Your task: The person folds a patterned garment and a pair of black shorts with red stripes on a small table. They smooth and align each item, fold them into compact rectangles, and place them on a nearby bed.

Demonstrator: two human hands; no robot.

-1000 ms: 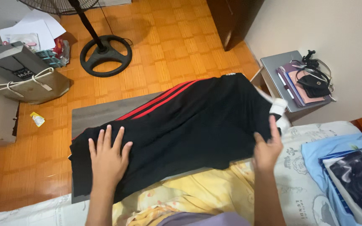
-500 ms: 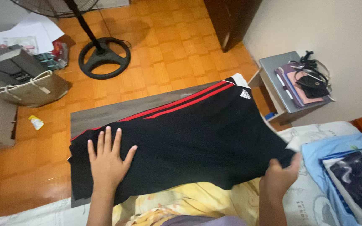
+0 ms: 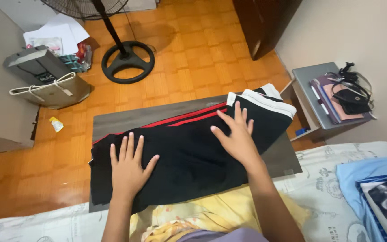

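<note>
A black garment with red side stripes and a white waistband lies folded on a grey board at the edge of the bed. My left hand rests flat on its left part, fingers spread. Flat on the right part, just below the white band, lies my right hand with fingers apart. Neither hand grips the cloth.
A pedestal fan base stands on the wooden floor beyond the board, with a beige bag and a box at the left. A side table with books and black items is at the right. Folded blue bedding lies right.
My right hand let go of the garment's right end after folding it over toward the middle, and now presses flat on it. The left hand has stayed in place.
</note>
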